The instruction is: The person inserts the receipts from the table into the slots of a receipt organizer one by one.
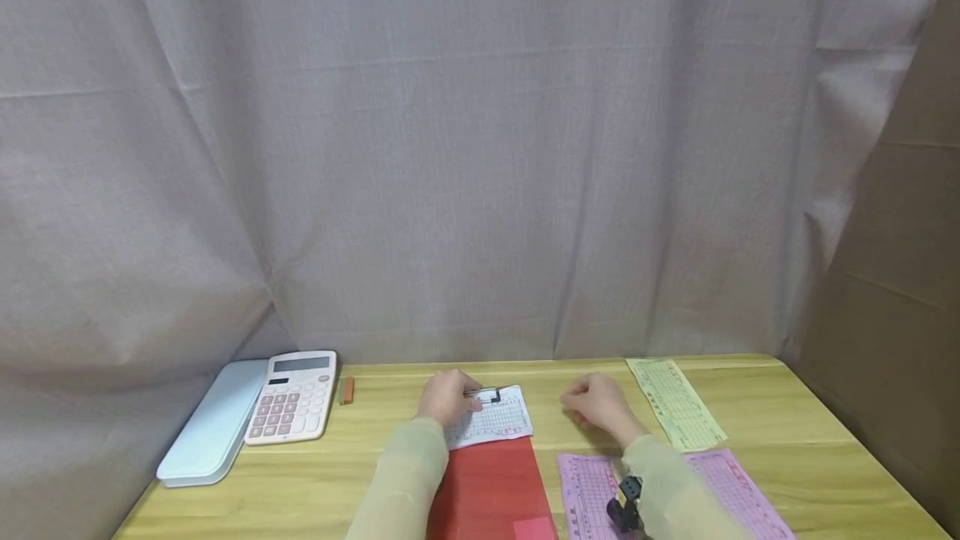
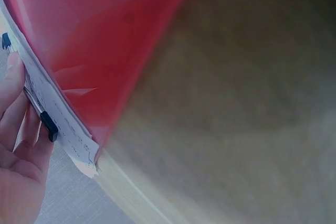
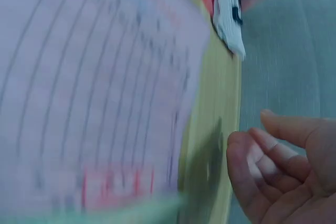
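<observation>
My left hand (image 1: 446,397) is at the far end of a red clipboard (image 1: 491,486), pinching its metal clip (image 1: 491,396). In the left wrist view the thumb lies on that clip (image 2: 49,125), with the other fingers tucked behind it. Under the clip lies a white printed form (image 1: 501,423), covering the clipboard's top part. My right hand (image 1: 600,403) hovers to the right of the clipboard, its fingers loosely curled and holding nothing. Beneath the right forearm is a purple form (image 1: 588,490), large and blurred in the right wrist view.
A yellow-green form (image 1: 678,407) lies on the right. Toward the left are a white calculator (image 1: 296,398), a pale blue case (image 1: 213,427) and a small orange-brown block (image 1: 347,391). A pink square (image 1: 532,529) shows on the clipboard. A grey curtain (image 1: 480,148) hangs behind the wooden table (image 1: 330,486).
</observation>
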A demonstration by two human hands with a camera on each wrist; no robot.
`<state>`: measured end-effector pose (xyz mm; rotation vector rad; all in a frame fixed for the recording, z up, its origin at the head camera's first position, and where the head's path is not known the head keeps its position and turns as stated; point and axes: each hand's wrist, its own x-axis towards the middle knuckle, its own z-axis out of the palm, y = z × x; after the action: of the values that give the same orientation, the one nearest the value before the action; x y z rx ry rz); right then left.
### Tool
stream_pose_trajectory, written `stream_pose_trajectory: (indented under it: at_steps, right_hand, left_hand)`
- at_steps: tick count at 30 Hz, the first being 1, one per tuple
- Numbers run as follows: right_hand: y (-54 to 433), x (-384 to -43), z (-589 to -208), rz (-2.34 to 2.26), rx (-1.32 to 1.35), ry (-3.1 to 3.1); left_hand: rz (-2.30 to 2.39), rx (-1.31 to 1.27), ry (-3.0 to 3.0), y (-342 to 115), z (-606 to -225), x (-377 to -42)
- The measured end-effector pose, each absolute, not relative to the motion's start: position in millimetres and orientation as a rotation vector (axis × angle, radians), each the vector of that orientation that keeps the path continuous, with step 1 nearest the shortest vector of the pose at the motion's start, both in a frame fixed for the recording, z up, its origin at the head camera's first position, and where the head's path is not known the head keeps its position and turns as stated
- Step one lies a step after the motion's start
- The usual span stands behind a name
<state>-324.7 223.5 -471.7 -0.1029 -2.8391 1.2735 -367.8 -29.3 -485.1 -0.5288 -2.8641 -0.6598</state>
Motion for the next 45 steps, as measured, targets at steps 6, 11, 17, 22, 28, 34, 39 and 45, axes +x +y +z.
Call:
stream_pose_trajectory:
  at_steps: [6,11,17,22,28,34,39,45]
  right_hand:
    - [261,-327,-467,1.176,-0.021,-2.791]
    - [295,-329,-464,1.095,0.019,-2.778]
    - [329,-331,-470,0.993,0.097,-2.831]
    - [348,-336,-472,0.851,0.179,-2.861]
    - [357,-352,-470,0.708,0.202,-2.834]
    - [357,-362,-468,0.633,0.175,-2.864]
    - [360,-365,-471,0.562,0.155,-2.896]
    - [363,-374,-471,0.574,0.178,-2.93]
  left_hand:
    - [-0.662,-0.515,-2.867,-29,-486,-368]
    - [-0.683,-0.507,-2.866,-29,-486,-368]
    - [-0.673,-0.529,-2.85,-28,-486,-367]
    - [-0.675,-0.536,-2.848,-26,-487,-368]
    - [-0.672,-0.532,-2.853,-27,-485,-368]
    - [-0.674,-0.531,-2.851,-28,-481,-368]
    - [-0.68,-0.519,-2.87,-27,-485,-369]
    - [-0.686,-0.485,-2.881,-29,-488,-371]
